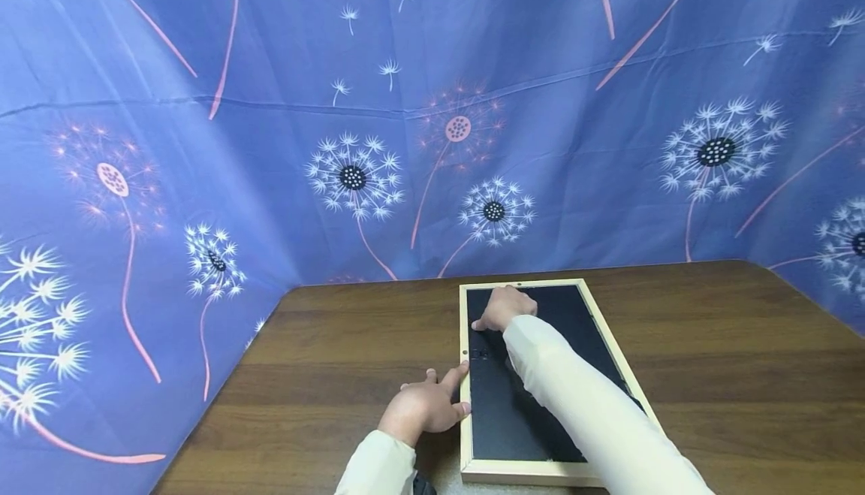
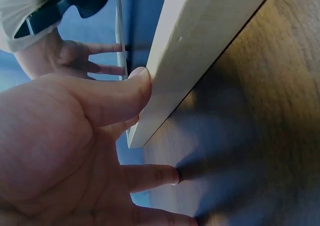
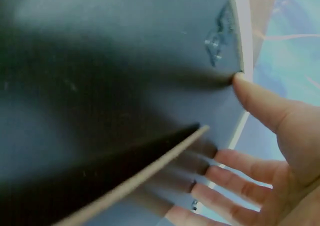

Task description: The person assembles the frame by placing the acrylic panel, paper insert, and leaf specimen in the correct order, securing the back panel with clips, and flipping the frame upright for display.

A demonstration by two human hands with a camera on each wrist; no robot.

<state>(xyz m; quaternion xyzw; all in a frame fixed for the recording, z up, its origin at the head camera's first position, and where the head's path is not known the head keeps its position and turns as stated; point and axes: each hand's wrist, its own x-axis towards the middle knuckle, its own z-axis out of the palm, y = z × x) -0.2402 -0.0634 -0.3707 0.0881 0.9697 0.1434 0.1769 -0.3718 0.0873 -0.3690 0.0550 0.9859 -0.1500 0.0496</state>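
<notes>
A picture frame (image 1: 466, 439) with a pale wooden rim lies face down on the table, its black backing board (image 1: 513, 427) showing. My left hand (image 1: 427, 405) touches the frame's left side. In the left wrist view, the thumb presses the pale wooden rim (image 2: 200, 41) while other fingertips rest on the table. Farther up, my right hand (image 1: 505, 309) touches the backing board near its far left part. In the right wrist view, the thumb meets the board's edge and the fingers reach onto the black surface (image 3: 100, 86). A thin tan edge (image 3: 135, 181) crosses that surface.
The brown wooden table (image 1: 324, 375) extends to both sides of the frame. Behind and left of it hangs a blue cloth (image 1: 270, 149) with dandelion prints. A small dark object (image 1: 423, 484) shows at the left sleeve.
</notes>
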